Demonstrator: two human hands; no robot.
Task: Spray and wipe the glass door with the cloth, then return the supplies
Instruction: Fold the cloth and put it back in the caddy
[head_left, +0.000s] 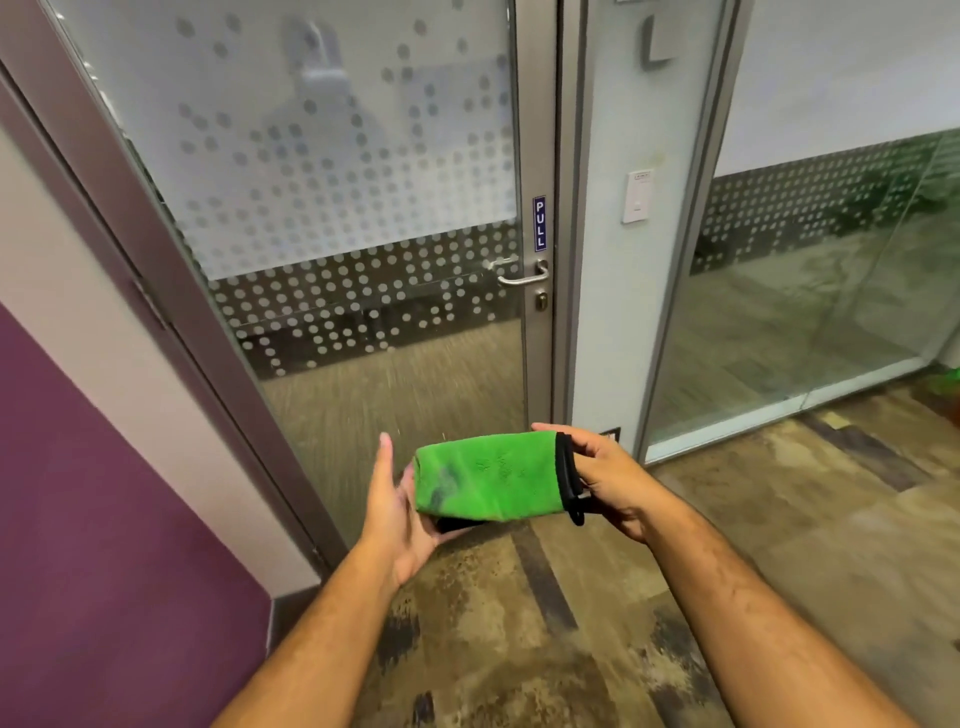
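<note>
Right now the green cloth (491, 480) lies folded between both hands, long axis left to right, near the glass door (332, 218). The right hand (605, 475) pinches its black-edged right end; the left hand (402, 506), fingers loosely spread, cups the left end from beneath. No spray bottle is visible.

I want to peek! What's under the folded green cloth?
Under the folded green microfibre cloth the left hand supports it with open fingers; something dark shows beneath. The patterned carpet below is hidden.
</note>
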